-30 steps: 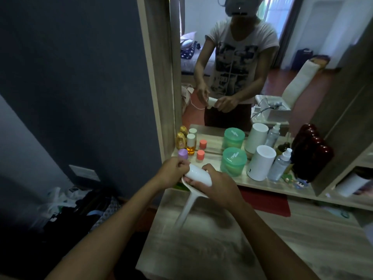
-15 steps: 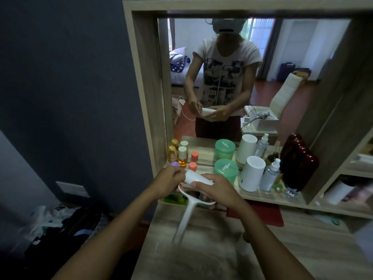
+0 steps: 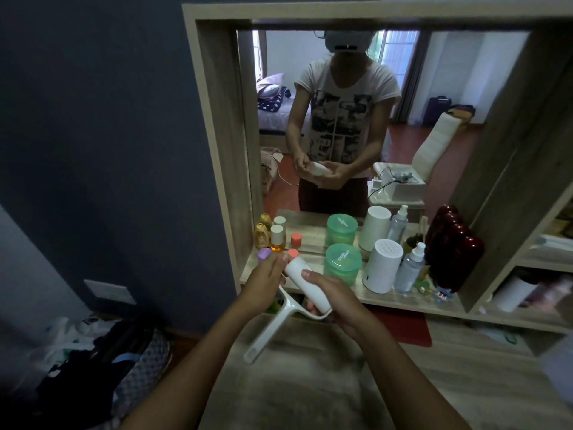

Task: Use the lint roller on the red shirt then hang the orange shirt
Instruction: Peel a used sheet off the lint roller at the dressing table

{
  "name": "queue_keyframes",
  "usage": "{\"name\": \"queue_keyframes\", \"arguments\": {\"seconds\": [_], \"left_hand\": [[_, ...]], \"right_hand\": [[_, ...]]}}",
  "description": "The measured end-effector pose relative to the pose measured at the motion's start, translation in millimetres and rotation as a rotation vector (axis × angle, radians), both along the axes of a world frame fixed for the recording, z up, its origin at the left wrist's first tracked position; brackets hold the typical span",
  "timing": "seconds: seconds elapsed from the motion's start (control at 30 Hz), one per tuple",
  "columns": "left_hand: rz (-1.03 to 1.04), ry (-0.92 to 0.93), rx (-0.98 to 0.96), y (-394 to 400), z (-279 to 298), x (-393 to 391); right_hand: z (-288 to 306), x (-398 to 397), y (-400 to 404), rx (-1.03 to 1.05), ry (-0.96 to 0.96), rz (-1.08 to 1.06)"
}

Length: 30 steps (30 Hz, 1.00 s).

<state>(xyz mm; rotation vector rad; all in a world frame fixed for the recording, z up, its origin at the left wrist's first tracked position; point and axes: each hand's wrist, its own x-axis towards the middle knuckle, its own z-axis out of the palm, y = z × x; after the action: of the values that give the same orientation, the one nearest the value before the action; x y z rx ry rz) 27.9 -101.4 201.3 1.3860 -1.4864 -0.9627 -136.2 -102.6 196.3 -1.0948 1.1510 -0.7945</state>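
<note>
Hands worked the lint roller (image 3: 305,285) over the front edge of the desk (image 3: 310,383), in front of a mirror (image 3: 341,119). Left hand (image 3: 263,282) pinched the upper end of the white roll with its fingertips; right hand (image 3: 336,297) was curled round the lower half of the roll, thumb on top. Handle (image 3: 266,333) hung free below, held by neither hand, pointing down toward the desk. Roll looked covered or fresh; whether a sheet or a cap was being peeled could not be told.

Red shirt and orange shirt were not in view. A red patch (image 3: 400,327) lay under the shelf at the back of the desk, but whether it was a garment could not be told. Rolling likely had not begun.

Risks, as judgement:
- Handle unsupported, so a twist of the roll could swing it, or pop the roll off its frame.
- Left-hand pinch was small; fingertips could slip or stick to adhesive, tearing a sheet unevenly.
- Hands sat just beside the shelf clutter: purple cap (image 3: 264,255), coral cap (image 3: 293,253), green jar (image 3: 342,263), white cylinder (image 3: 384,265), spray bottle (image 3: 410,268). A jerk forward could knock the small bottles over.
- Dim light made the sheet edge hard to find.
</note>
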Motion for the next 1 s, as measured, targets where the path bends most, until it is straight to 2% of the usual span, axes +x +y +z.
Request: {"name": "queue_keyframes", "arguments": {"seconds": [0.1,0.43,0.6,0.67,0.77,0.87,1.0], "left_hand": [[-0.004,0.039,0.013,-0.1,-1.2,-4.9],[-0.075,0.105,0.173,-4.0,-1.8,-7.6],[-0.113,0.138,0.251,-3.9,4.7,-0.2],[-0.13,0.045,0.258,-4.0,6.5,4.8],[-0.108,-0.168,0.161,-4.1,6.3,8.3],[-0.149,-0.296,0.12,-2.6,5.0,9.4],[-0.119,-0.424,0.047,0.3,6.4,8.3]], "right_hand": [[-3.7,1.9,3.0,-0.015,-0.024,-0.027],[-6.3,-2.5,12.9,-0.368,0.185,-0.061],[-4.8,-3.3,15.4,-0.434,0.25,-0.058],[-1.6,-5.8,13.6,-0.432,0.334,-0.009],[-1.6,-7.0,10.4,-0.471,0.486,0.023],[-6.2,-5.4,7.9,-0.524,0.618,0.015],[-4.7,1.1,5.6,-0.497,0.635,-0.013]]}}
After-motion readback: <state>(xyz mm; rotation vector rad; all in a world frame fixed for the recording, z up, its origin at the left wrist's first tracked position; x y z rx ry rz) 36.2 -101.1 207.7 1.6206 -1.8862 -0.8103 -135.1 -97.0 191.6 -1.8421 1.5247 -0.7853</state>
